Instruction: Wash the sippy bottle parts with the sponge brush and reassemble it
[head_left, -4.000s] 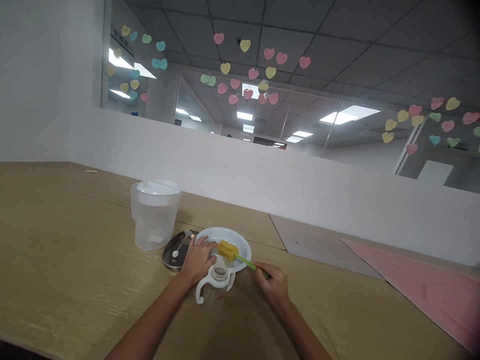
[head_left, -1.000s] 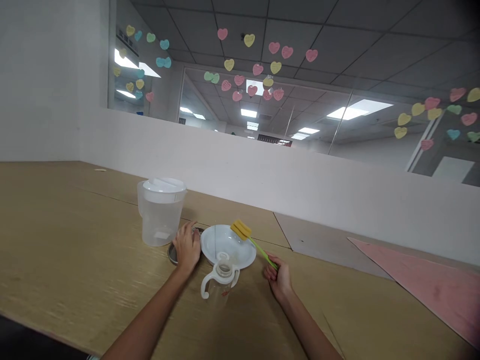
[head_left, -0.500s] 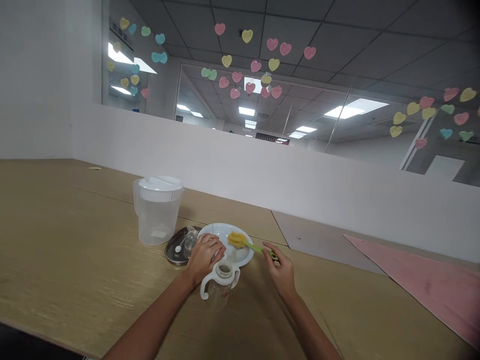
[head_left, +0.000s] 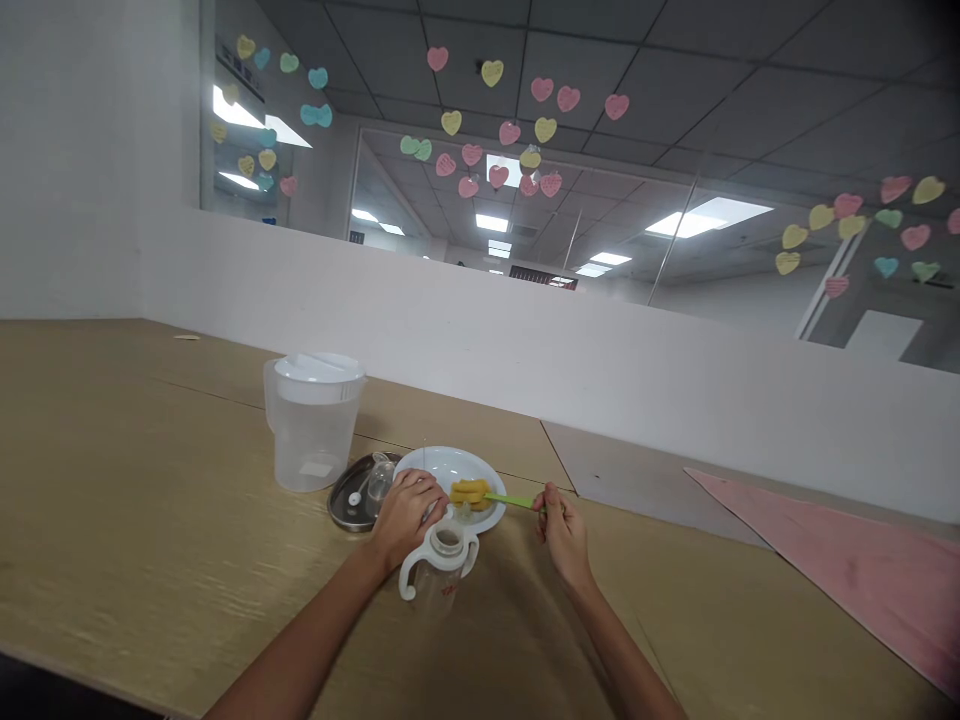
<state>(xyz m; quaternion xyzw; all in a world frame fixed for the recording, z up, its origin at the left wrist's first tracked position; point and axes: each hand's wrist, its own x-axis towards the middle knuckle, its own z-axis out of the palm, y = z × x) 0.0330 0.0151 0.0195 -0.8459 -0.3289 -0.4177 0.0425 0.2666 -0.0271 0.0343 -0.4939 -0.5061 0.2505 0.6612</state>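
Note:
In my right hand (head_left: 562,530) is the green handle of a bottle brush with a yellow sponge head (head_left: 470,492). The brush is held nearly level, its head over the white plate (head_left: 491,520). My left hand (head_left: 409,512) lies at the plate's left side, fingers curled together; what is under them is hidden. Just in front of the plate stands an upright clear baby bottle (head_left: 439,583), its mouth uncovered and a white two-handled ring around its neck. Something small and translucent (head_left: 465,512) shows below the sponge.
Left of the plate, a dark metal tray (head_left: 346,512) holds a clear dome-shaped cap (head_left: 381,482) and a small white piece. A lidded translucent pitcher (head_left: 315,430) stands behind it. Pink material (head_left: 840,580) covers the table's right side; a white wall (head_left: 480,330) runs along the back.
My right hand has turned, with its fingers raised, and the brush head has shifted slightly left and down over the plate. My left hand and the bottle stay in place.

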